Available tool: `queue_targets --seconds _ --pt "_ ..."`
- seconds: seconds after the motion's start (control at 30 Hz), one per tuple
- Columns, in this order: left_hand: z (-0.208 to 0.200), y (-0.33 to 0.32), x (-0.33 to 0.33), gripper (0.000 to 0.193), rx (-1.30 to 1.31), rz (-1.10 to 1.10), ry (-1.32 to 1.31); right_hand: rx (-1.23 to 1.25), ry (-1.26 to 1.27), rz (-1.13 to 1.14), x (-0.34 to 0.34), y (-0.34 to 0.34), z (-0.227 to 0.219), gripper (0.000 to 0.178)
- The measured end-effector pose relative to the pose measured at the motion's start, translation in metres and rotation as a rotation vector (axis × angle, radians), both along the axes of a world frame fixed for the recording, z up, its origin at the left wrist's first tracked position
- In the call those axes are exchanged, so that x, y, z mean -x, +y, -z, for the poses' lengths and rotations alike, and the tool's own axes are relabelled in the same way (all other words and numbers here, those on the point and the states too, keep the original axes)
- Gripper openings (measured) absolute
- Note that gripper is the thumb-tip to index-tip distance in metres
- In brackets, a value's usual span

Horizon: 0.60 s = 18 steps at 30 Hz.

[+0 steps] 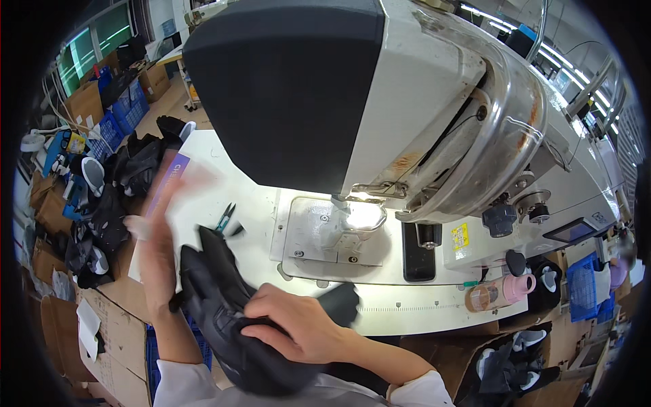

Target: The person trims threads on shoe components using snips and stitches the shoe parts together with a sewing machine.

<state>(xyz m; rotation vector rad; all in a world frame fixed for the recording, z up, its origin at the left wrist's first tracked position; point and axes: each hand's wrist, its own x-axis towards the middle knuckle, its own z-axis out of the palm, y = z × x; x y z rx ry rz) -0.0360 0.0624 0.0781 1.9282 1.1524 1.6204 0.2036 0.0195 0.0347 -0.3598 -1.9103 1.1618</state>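
Observation:
My right hand grips a black shoe upper between thumb and fingers, over the front left edge of the white table. Smeared by motion, my left hand is raised beyond the upper, near the table's left edge; its fingers are too blurred to read. To the right stands a sewing machine, its lamp lit over the metal plate. Small thread snips lie on the tabletop, left of that plate. Beside my right hand a dark flat piece rests on the table.
A black phone and a pink-capped bottle sit at the right of the table. Black shoe uppers pile up at the left. More shoe parts fill a box at the lower right. Cardboard lies at the lower left.

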Motion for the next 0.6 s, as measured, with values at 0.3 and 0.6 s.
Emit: queue_targets --seconds 0.3,0.6 --pt "0.024 0.046 -0.096 0.037 0.619 0.299 0.108 0.469 0.248 0.483 -0.071 0.025 0.025 0.013" --pt "0.042 0.087 -0.118 0.014 0.341 0.282 0.045 0.455 0.262 0.64 -0.075 0.036 0.049 0.018"
